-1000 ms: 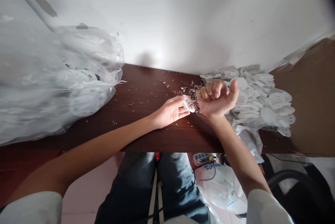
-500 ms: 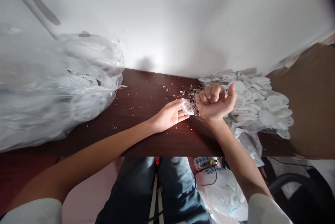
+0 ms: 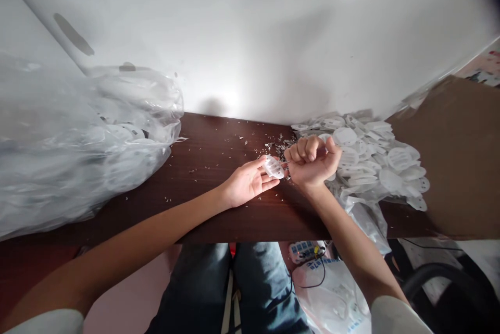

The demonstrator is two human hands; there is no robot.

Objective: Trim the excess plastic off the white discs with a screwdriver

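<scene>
My left hand [image 3: 246, 184] holds a small white oval plastic piece [image 3: 273, 167] with slots across it, pinched at its edge near the fingertips. The other fingers stretch out beneath the piece. My right hand [image 3: 312, 163] is curled, palm up, around a thin metal-shafted tool [image 3: 286, 162]. Its shaft points left at the piece's right side; whether the tip touches or enters a slot I cannot tell. The tool's handle is mostly hidden in the fist. Dark and pale scraps [image 3: 279, 142] lie on the table just behind the hands.
A heap of similar white pieces [image 3: 367, 151] lies right of my right hand, partly on clear plastic. A large clear bag [image 3: 128, 151] of white pieces fills the left. The brown table [image 3: 211, 151] carries scattered bits. A cardboard box [image 3: 453, 157] stands right; a white wall [image 3: 234, 42] rises behind.
The camera view has shifted a little, so the scene sits slightly lower. Both hands keep their grips; the right fist has rolled slightly, and the tool's purplish handle shows less.
</scene>
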